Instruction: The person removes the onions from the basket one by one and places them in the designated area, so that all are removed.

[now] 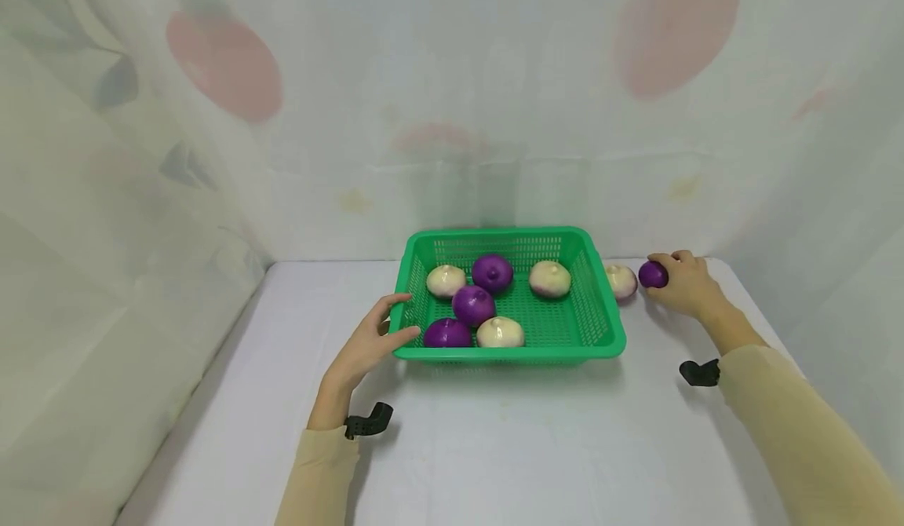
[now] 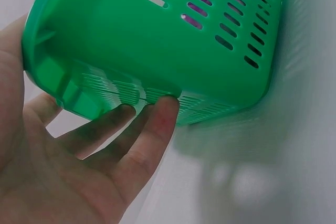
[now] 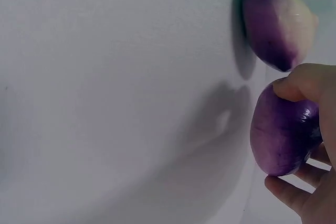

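Observation:
At its left end, the green plastic basket (image 1: 508, 352) is gripped by my left hand (image 1: 363, 349), the thumb over the rim. In the left wrist view, fingers (image 2: 149, 148) of that hand touch the basket's outer wall. My right hand (image 1: 683, 284) holds a glossy purple onion (image 3: 283, 132) between thumb and fingers, to the right of the basket. Close beside it, against the basket's right side, is a white-and-purple turnip (image 1: 621, 282). Purple onions (image 1: 492, 273) and pale turnips (image 1: 549, 279) lie inside the basket.
A white cloth covers the table (image 1: 508, 447). Behind it hangs a pale curtain (image 1: 480, 102) with a fruit print, and more curtain closes off the left and right sides. A black wrist mount (image 1: 369, 421) sits on the left forearm and another (image 1: 699, 373) on the right.

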Demonstrator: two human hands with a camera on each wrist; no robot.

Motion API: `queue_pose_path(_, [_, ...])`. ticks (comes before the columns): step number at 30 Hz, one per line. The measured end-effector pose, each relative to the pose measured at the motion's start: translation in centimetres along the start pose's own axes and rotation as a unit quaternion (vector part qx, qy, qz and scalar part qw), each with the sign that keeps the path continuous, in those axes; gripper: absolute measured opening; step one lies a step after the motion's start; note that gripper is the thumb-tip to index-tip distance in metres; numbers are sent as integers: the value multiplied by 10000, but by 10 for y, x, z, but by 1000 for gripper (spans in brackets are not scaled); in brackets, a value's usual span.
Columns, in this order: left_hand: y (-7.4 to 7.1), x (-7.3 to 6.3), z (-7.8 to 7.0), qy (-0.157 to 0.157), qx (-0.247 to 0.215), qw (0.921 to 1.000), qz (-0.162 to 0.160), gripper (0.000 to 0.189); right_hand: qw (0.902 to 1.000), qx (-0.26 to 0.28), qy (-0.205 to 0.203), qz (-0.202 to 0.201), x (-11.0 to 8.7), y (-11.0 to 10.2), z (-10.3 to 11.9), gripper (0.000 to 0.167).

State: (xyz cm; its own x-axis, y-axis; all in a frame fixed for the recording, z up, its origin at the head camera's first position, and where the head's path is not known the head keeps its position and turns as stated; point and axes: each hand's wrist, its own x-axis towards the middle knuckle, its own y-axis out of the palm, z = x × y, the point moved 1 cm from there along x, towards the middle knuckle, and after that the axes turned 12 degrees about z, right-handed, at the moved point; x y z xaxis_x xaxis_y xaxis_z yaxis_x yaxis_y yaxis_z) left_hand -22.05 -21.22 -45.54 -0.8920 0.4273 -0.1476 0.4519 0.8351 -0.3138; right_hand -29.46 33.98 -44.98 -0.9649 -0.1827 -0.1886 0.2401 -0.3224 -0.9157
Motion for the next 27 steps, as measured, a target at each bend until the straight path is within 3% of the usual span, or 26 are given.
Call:
queue_pose_path(15, [0, 0, 2, -59, 72, 9999, -40, 71, 9998, 74, 144, 136, 1, 11, -4, 70])
queue_pose_path(27, [0, 0, 0, 6, 56, 10000, -55, 66, 9997, -199, 17, 106, -3, -7, 13, 67])
